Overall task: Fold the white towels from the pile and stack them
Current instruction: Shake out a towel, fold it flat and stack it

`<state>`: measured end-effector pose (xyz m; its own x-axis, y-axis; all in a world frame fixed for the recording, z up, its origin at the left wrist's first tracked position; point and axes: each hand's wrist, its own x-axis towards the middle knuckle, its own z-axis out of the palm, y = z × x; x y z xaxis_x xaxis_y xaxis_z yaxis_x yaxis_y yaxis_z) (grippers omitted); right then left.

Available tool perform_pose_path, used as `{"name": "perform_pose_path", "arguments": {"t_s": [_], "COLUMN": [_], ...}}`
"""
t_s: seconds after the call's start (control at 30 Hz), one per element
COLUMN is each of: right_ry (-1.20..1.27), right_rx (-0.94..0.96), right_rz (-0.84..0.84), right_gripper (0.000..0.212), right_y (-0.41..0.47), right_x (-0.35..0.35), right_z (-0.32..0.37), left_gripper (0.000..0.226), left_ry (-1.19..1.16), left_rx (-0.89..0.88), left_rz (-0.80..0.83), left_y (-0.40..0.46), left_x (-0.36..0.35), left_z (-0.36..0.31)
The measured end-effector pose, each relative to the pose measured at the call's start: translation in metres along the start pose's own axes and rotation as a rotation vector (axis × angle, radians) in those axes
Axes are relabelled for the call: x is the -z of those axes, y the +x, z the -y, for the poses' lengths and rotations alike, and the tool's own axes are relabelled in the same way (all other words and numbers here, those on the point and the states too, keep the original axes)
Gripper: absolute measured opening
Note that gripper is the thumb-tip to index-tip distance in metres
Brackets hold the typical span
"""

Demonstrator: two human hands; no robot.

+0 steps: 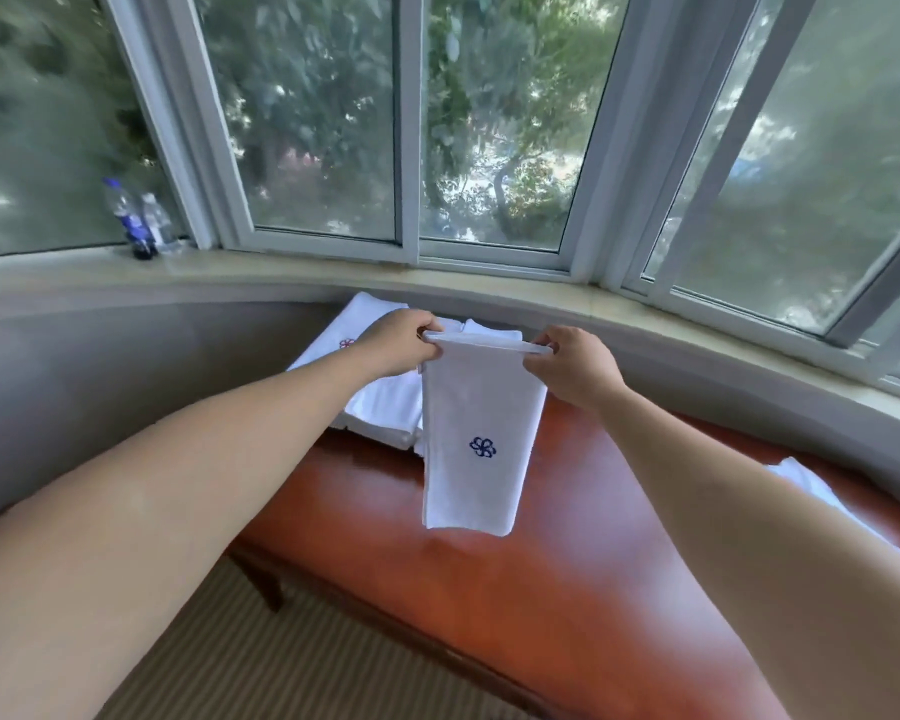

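Note:
A white towel [476, 433] with a blue flower emblem hangs in the air above the reddish wooden table [515, 589], folded lengthwise into a narrow strip. My left hand [401, 343] pinches its top left corner and my right hand [575, 363] pinches its top right corner. Behind it, at the table's far left, white towels [380, 402] lie flat together, one showing a red emblem. Another white towel [811, 485] lies at the table's right edge, partly hidden by my right forearm.
A curved window sill [281, 280] runs behind the table, with two plastic bottles [136, 220] standing on it at the left. Large windows rise above. Striped carpet [219, 662] shows below the table's left side.

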<state>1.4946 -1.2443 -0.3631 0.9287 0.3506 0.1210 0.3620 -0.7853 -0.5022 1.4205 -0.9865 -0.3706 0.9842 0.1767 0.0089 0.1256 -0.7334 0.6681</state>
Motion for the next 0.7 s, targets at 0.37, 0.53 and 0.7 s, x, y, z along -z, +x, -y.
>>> {"name": "perform_pose_path", "arguments": {"t_s": [0.37,0.53,0.7], "right_ry": [0.105,0.136,0.165], "right_rx": [0.126,0.142,0.133], "right_rz": [0.007,0.038,0.062], "right_gripper": [0.008,0.012,0.014], "right_y": [0.061,0.109,0.155], "right_x": [-0.055,-0.078,-0.089], "right_z": [0.105,0.123,0.129], "left_gripper": [0.011,0.012,0.011], "left_ry": [0.05,0.077,0.099], "left_rx": [0.02,0.036,0.024], "left_rz": [-0.166,-0.185,-0.182], "left_y": [0.014,0.055,0.103], "left_x": [0.098,0.119,0.134], "left_z": [0.079,0.106,0.117]}}
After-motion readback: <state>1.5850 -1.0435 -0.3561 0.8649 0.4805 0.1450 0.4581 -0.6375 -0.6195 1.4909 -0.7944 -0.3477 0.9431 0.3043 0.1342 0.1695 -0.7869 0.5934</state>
